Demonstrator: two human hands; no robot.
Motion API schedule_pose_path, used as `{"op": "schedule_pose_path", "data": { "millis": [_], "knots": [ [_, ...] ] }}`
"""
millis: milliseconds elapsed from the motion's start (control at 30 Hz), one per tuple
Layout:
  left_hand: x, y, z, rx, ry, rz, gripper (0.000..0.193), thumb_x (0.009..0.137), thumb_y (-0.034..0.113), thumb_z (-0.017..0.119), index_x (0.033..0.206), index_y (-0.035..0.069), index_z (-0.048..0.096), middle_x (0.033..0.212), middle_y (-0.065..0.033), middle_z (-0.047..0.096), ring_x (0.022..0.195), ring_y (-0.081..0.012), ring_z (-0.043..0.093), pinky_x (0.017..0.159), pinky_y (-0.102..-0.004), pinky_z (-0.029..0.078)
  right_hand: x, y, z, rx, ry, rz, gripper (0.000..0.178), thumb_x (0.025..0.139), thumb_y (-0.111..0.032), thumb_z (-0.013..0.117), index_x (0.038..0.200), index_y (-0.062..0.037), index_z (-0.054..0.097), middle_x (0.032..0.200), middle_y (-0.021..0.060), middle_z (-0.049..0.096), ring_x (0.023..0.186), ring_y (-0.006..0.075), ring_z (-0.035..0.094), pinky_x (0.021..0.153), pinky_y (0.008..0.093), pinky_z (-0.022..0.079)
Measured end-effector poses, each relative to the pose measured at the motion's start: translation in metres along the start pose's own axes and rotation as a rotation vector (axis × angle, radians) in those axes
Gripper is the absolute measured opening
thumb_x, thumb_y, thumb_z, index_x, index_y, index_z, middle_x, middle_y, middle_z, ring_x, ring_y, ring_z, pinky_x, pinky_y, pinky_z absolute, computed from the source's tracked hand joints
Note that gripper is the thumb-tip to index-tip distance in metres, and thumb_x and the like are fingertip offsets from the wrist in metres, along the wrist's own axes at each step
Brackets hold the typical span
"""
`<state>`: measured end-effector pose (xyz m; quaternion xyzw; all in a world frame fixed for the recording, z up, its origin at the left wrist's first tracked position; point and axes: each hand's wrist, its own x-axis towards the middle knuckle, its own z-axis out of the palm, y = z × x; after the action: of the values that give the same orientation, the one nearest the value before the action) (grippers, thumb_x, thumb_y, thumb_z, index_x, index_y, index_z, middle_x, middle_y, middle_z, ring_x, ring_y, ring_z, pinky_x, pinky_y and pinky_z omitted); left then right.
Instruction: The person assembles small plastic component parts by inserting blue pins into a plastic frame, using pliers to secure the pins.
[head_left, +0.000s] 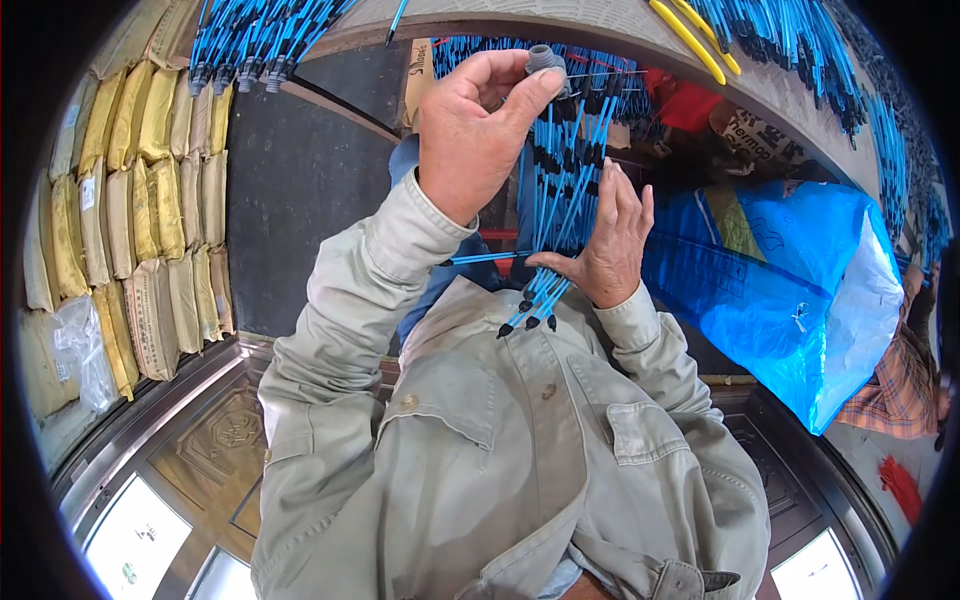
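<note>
My left hand is pinched on a grey threaded plastic fitting, with thumb and forefinger on its sides. Just below the fitting hangs a bundle of thin blue tubes with black sleeves, slanting down toward my lap. Black pointed tips end the bundle's lower part in front of my jacket. My right hand is beside the bundle on its right, fingers stretched upward and thumb against the lower tubes. Whether the tubes join the fitting is partly hidden by my left fingers.
A bench edge curves across the top, bearing yellow-handled pliers and more blue tubes with grey fittings. Brown-paper packages are stacked at left. A large blue plastic sack stands at right, near another person's checked sleeve.
</note>
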<state>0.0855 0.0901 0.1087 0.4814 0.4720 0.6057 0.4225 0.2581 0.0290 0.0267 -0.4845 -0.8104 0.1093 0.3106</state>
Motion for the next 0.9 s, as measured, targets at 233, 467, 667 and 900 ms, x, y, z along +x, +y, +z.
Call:
{"op": "schedule_pose_path", "data": {
  "millis": [233,467,667,900],
  "knots": [
    [-0.001,-0.002,0.002,-0.007,0.025,0.028,0.027,0.079,0.017,0.069,0.096,-0.003,0.061,0.085,-0.0054,0.065,0.076,-0.0080,0.059,0.070,-0.0205,0.048,-0.014,-0.009,0.002,-0.150,0.077,-0.028,0.111,0.049,-0.055,0.078,0.133,-0.0033,0.027,0.128,0.0165,0.037,0.120,0.0304,0.036,0.101,0.0501,0.018],
    [-0.002,-0.006,0.004,0.010,0.014,0.075,0.027,0.078,0.019,0.071,0.094,-0.002,0.062,0.082,-0.0054,0.065,0.074,-0.0081,0.059,0.067,-0.0207,0.048,-0.024,-0.021,0.010,-0.125,0.190,0.043,0.091,0.054,-0.039,0.083,0.125,-0.0052,0.038,0.109,0.0113,0.048,0.099,0.0263,0.045,0.090,0.0447,0.029],
    [-0.002,-0.002,0.005,0.045,-0.016,0.057,0.027,0.077,0.019,0.071,0.092,-0.002,0.063,0.081,-0.0061,0.066,0.072,-0.0083,0.060,0.065,-0.0211,0.049,-0.030,-0.020,-0.002,0.230,-0.212,0.363,0.037,0.066,-0.016,0.078,0.096,-0.0038,0.060,0.079,0.0080,0.056,0.068,0.0203,0.052,0.068,0.0299,0.043],
    [-0.002,0.008,0.014,0.081,0.019,0.077,0.027,0.073,0.021,0.072,0.086,-0.002,0.064,0.077,-0.0091,0.067,0.067,-0.0122,0.063,0.062,-0.0243,0.050,-0.026,-0.012,-0.011,0.523,-0.103,0.303,0.009,0.077,-0.007,0.067,0.084,-0.0027,0.063,0.075,0.0089,0.060,0.062,0.0163,0.057,0.056,0.0262,0.044]
  ]
}}
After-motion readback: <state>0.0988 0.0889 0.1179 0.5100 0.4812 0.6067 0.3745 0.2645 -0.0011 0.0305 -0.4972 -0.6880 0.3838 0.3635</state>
